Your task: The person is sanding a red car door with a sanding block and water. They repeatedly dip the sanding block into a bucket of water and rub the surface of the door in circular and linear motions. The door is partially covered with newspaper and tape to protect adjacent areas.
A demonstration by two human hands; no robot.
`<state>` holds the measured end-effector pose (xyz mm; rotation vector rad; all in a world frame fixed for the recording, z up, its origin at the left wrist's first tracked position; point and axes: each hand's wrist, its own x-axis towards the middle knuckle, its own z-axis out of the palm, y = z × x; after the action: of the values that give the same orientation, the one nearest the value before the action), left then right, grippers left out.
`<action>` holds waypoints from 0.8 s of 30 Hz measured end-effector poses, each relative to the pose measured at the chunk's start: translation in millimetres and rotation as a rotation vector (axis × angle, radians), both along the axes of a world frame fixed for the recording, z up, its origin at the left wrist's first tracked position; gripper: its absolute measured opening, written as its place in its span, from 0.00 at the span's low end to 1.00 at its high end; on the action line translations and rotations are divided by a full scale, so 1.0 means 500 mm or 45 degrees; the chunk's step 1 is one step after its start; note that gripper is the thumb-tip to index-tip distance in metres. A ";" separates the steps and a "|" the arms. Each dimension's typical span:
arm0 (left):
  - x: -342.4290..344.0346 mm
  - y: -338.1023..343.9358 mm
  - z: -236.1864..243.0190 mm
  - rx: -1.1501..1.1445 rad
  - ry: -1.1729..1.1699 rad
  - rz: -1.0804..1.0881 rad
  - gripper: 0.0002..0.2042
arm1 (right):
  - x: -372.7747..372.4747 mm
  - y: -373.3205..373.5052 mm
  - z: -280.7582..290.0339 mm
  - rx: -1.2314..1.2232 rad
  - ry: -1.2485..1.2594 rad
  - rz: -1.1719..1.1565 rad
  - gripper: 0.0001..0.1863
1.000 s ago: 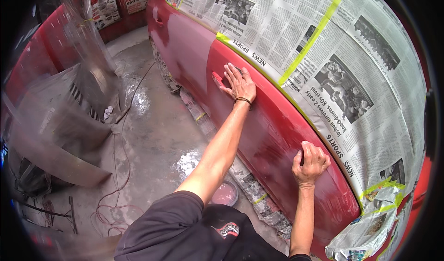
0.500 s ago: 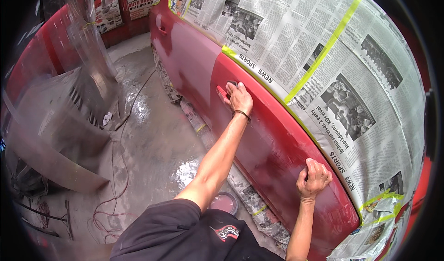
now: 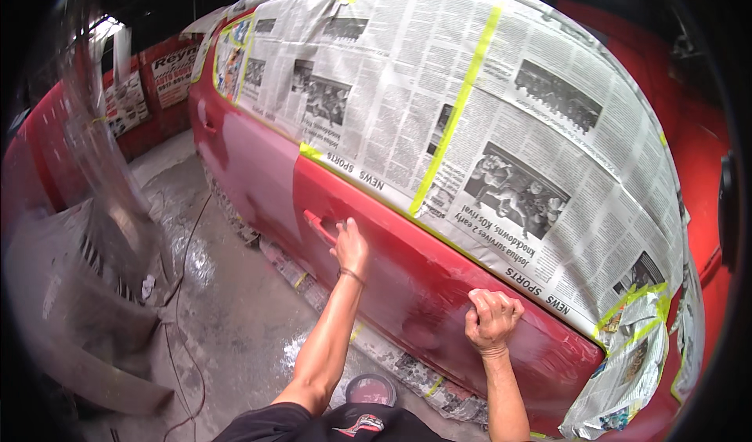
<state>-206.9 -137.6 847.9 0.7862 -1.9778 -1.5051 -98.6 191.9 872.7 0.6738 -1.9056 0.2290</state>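
Note:
A red car door (image 3: 407,242) with dull, wet-looking patches stands before me, its window side covered in newspaper (image 3: 376,129). Beside the door handle (image 3: 319,227), my left hand (image 3: 352,248) is at the panel with bent fingers. A small dark bit shows by its fingertips; what it grips, if anything, is hidden. Farther right, my right hand (image 3: 493,321) rests on the upper part of the door, fingers curled in. Anything under those fingers is out of sight.
Yellow tape (image 3: 458,113) edges and crosses the newspaper. Below the door a round bucket (image 3: 370,389) of cloudy liquid stands on the wet floor. Detached grey bumper parts (image 3: 94,317) lie at left, with a cable (image 3: 178,285) nearby. Loose taped paper (image 3: 627,371) hangs at right.
The view has tilted up and shifted, so the car sits lower and farther left. My left hand stays by the handle with its fingers more bent; my right hand remains curled on the door.

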 end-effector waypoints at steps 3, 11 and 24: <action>-0.033 -0.055 -0.008 0.385 0.152 -0.018 0.35 | -0.001 0.001 0.002 -0.023 -0.017 0.011 0.20; -0.065 -0.049 -0.078 0.104 0.101 -0.024 0.34 | -0.001 0.009 0.008 -0.053 -0.006 0.016 0.20; 0.019 0.051 -0.005 -0.248 -0.080 -0.104 0.38 | 0.005 0.009 -0.004 -0.048 0.024 0.014 0.20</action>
<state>-197.6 -112.1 845.6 0.6853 -2.1877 -1.3206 -96.1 196.2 870.5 0.6592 -1.8756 0.2636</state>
